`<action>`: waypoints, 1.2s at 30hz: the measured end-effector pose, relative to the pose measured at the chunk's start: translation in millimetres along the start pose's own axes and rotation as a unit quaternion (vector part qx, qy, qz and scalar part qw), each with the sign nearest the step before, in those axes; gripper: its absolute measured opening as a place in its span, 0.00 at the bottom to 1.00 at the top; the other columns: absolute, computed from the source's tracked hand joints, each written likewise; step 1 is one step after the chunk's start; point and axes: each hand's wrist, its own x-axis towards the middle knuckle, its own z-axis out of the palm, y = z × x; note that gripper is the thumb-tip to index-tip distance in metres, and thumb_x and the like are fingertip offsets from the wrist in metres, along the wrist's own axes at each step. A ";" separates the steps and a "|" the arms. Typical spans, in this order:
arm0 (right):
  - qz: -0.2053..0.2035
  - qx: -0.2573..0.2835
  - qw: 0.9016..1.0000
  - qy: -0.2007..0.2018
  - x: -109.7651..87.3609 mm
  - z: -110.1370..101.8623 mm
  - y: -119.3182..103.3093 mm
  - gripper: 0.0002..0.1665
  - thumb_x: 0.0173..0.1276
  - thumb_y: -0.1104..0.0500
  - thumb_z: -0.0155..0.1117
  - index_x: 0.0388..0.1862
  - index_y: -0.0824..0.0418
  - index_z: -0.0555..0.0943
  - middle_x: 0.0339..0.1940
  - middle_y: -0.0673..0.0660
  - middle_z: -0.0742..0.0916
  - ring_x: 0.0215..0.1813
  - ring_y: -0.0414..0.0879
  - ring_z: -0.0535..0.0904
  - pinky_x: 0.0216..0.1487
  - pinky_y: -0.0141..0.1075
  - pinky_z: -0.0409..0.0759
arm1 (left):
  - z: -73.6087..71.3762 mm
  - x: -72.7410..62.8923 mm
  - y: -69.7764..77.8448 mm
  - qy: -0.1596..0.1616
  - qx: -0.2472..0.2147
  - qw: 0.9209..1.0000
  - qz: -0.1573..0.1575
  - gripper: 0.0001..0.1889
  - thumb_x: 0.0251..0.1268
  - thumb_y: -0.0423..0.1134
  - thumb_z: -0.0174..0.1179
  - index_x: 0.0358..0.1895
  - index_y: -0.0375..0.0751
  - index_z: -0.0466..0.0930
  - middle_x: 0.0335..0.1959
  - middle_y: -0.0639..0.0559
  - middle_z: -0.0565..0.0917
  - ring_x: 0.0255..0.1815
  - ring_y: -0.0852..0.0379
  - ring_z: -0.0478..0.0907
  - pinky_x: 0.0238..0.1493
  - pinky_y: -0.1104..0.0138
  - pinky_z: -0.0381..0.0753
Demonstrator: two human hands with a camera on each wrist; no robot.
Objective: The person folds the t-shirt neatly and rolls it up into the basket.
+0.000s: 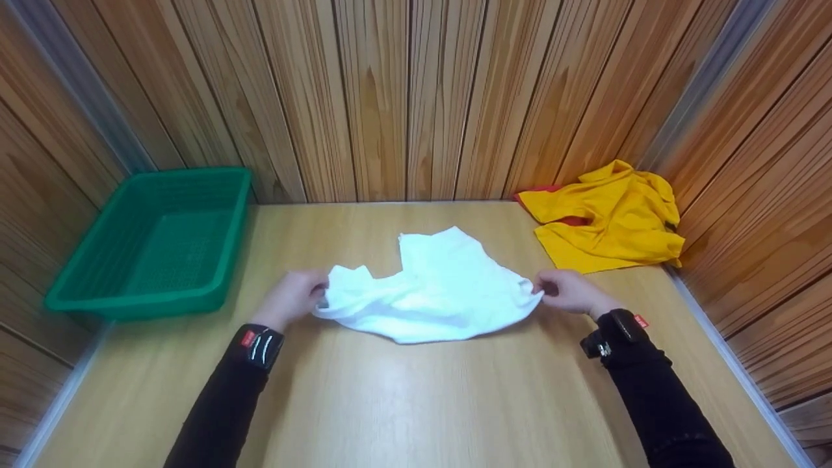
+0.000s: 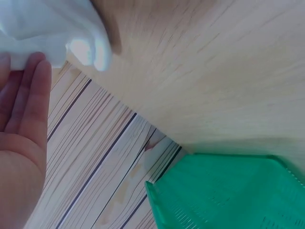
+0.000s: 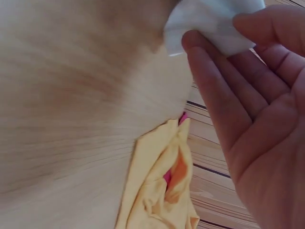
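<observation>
A crumpled white cloth garment [image 1: 448,286] spreads across the middle of the table, its near edge stretched between both hands. At its left end, my left hand [image 1: 296,299] pinches the fabric; in the left wrist view the fingertips meet the white cloth [image 2: 52,24]. My right hand [image 1: 572,291] pinches the opposite corner between thumb and fingers, and the right wrist view shows that white corner [image 3: 209,28] held there. The cloth's far part rises to an uneven point toward the back wall. Whether it lies flat on the table underneath is hidden.
A green plastic basket [image 1: 227,260] stands at the back left, with no contents visible. Yellow cloth [image 1: 624,221] lies heaped at the back right, with bits of red fabric [image 1: 549,189] showing under it. Wood-patterned walls [image 1: 442,97] close off the back and both sides.
</observation>
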 end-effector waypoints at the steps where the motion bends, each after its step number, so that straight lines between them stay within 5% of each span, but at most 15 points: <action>1: -0.007 -0.007 1.000 -0.006 -1.4 2.8 3.0 0.07 0.60 0.67 0.67 0.36 0.58 0.80 0.33 0.50 0.83 0.39 0.49 0.76 0.48 0.47 0.76 | 2.3 -0.8 -0.9 -0.001 0.001 1.000 0.002 0.05 0.61 0.26 0.65 0.36 0.40 0.83 0.29 0.52 0.82 0.32 0.53 0.77 0.39 0.58 0.80; 4: -0.018 -0.013 0.999 -0.034 -5.0 7.3 7.6 0.07 0.59 0.68 0.66 0.34 0.58 0.80 0.32 0.49 0.82 0.37 0.48 0.75 0.46 0.45 0.75 | 9.4 -3.5 -3.8 -0.003 0.013 1.000 0.017 0.06 0.59 0.25 0.65 0.36 0.39 0.84 0.30 0.50 0.83 0.33 0.51 0.79 0.41 0.56 0.80; 10: 0.048 0.000 0.996 -0.078 0.9 0.4 -3.7 0.05 0.63 0.63 0.63 0.38 0.59 0.83 0.35 0.52 0.84 0.39 0.49 0.75 0.45 0.45 0.74 | 14.2 -6.6 -6.7 -0.008 0.050 0.998 0.036 0.04 0.60 0.26 0.63 0.36 0.36 0.85 0.32 0.47 0.85 0.35 0.46 0.81 0.43 0.53 0.80; 17: 0.134 0.002 0.991 -0.001 35.4 -5.1 -33.0 0.15 0.71 0.55 0.63 0.53 0.61 0.81 0.43 0.58 0.84 0.44 0.55 0.77 0.53 0.49 0.78 | 0.0 -0.9 -11.8 0.024 0.010 0.998 -0.053 0.16 0.63 0.25 0.61 0.54 0.30 0.81 0.49 0.35 0.83 0.53 0.36 0.78 0.57 0.45 0.74; 24: 0.190 0.052 0.980 0.024 76.6 8.3 -50.9 0.27 0.75 0.55 0.57 0.68 0.65 0.70 0.59 0.65 0.79 0.58 0.60 0.74 0.64 0.54 0.71 | -4.0 4.0 -27.5 0.021 -0.052 0.984 -0.171 0.19 0.70 0.32 0.57 0.62 0.31 0.75 0.57 0.34 0.79 0.57 0.37 0.76 0.59 0.46 0.73; 32: 0.241 0.134 0.959 0.060 96.3 34.4 -50.4 0.31 0.77 0.54 0.54 0.74 0.65 0.63 0.67 0.66 0.74 0.66 0.60 0.70 0.70 0.52 0.64 | 4.9 10.2 -38.5 0.013 -0.106 0.972 -0.210 0.22 0.67 0.32 0.59 0.63 0.29 0.73 0.60 0.33 0.77 0.61 0.35 0.73 0.63 0.45 0.68; 36: 0.260 0.146 0.952 0.071 100.5 45.8 -49.1 0.29 0.78 0.54 0.52 0.73 0.64 0.64 0.66 0.66 0.76 0.65 0.59 0.70 0.70 0.51 0.64 | 10.0 12.7 -39.2 -0.005 -0.118 0.973 -0.199 0.24 0.64 0.32 0.61 0.62 0.26 0.73 0.60 0.30 0.77 0.63 0.32 0.71 0.65 0.44 0.66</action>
